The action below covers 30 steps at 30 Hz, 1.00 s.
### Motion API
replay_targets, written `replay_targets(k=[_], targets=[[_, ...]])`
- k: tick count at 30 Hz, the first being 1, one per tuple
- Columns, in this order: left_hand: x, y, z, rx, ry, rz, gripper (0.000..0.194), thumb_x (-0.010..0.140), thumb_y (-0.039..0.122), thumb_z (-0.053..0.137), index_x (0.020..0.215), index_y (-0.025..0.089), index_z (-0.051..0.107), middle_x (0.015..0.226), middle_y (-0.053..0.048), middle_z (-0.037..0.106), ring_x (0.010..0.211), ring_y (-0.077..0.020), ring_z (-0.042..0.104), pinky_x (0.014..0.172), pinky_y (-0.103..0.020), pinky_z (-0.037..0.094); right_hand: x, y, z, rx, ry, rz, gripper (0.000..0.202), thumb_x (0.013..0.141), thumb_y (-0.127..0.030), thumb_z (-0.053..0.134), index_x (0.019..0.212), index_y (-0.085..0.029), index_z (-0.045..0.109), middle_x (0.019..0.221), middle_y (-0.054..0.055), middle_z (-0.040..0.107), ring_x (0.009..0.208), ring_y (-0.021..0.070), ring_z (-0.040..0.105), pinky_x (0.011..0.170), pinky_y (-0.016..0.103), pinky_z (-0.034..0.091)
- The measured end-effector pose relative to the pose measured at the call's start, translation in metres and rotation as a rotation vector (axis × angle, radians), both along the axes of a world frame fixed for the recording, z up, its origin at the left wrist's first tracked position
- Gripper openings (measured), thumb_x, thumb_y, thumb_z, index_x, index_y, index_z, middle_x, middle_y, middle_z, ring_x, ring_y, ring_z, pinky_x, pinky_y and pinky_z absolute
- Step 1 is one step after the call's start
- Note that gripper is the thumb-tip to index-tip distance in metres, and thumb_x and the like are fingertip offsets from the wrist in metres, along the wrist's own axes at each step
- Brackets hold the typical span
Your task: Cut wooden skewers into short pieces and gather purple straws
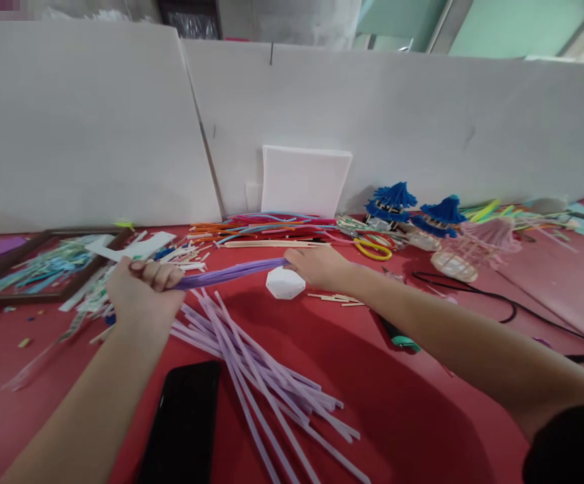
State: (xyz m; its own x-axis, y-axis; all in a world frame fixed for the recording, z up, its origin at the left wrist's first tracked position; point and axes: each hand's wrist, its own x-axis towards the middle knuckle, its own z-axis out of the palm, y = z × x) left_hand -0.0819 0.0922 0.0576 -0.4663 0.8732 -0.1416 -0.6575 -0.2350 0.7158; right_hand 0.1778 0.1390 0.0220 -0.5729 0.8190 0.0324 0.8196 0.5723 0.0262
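A bundle of purple pipe cleaners (236,272) stretches between my two hands above the red table. My left hand (148,286) is closed round its left end, and my right hand (316,269) pinches its right end. Just under my right hand lies a white octagonal piece (285,284). Lighter purple pipe cleaners (266,376) lie loosely crossed on the table below the bundle.
A black phone (183,420) lies at the front. Behind are coloured sticks (271,230), a stack of white sheets (306,180) and yellow-handled scissors (373,250). Blue-roofed models (391,205) and a pink one (478,245) stand right; a brown frame (64,288) lies left.
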Motion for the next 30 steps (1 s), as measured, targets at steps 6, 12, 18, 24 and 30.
replay_targets(k=[6,12,18,24,30], targets=[[-0.004,-0.01,0.001,0.077,0.154,0.032,0.03,0.086,0.016,0.035,0.056,0.018,0.033,0.037,0.008,0.023,0.035,-0.0081,0.012,0.038,-0.02,0.017,0.017,0.047,-0.02,-0.01,-0.017,-0.069,0.033,0.094,-0.035,0.03,0.109,-0.013,0.05,0.1,0.015,0.066,0.091,0.0251,0.062,0.067,0.029,0.041],[0.004,-0.017,-0.002,0.06,0.168,-0.047,0.031,0.091,0.02,0.034,0.06,0.018,0.039,0.038,0.008,0.024,0.035,-0.008,0.013,0.038,-0.02,0.017,0.02,0.062,-0.036,-0.012,-0.033,-0.082,0.038,0.09,-0.038,0.042,0.116,-0.012,0.05,0.118,0.015,0.058,0.107,0.023,0.053,0.086,0.031,0.039],[0.002,-0.02,-0.009,0.031,0.189,-0.097,0.022,0.08,0.002,0.037,0.065,0.016,0.045,0.04,0.008,0.03,0.033,-0.006,0.018,0.038,-0.019,0.02,0.004,0.029,-0.018,0.155,0.003,-0.171,0.057,0.081,-0.021,0.053,0.134,-0.009,0.035,0.135,0.021,0.036,0.123,0.0341,0.031,0.097,0.046,0.028],[0.009,-0.025,-0.014,0.032,0.158,-0.179,0.019,0.08,0.003,0.039,0.067,0.015,0.046,0.043,0.008,0.032,0.034,-0.0054,0.022,0.039,-0.018,0.024,-0.049,-0.052,0.008,0.041,0.19,-0.013,0.038,0.088,-0.036,0.042,0.108,-0.007,0.055,0.106,0.019,0.056,0.103,0.0285,0.048,0.089,0.042,0.037],[0.015,-0.032,-0.012,0.012,0.103,-0.185,0.022,0.083,0.006,0.034,0.065,0.015,0.045,0.041,0.008,0.033,0.033,-0.005,0.025,0.039,-0.018,0.025,-0.086,-0.121,-0.012,-0.252,0.201,0.02,0.087,0.065,-0.062,0.054,0.128,-0.005,0.039,0.108,0.023,0.054,0.091,0.037,0.054,0.065,0.048,0.049]])
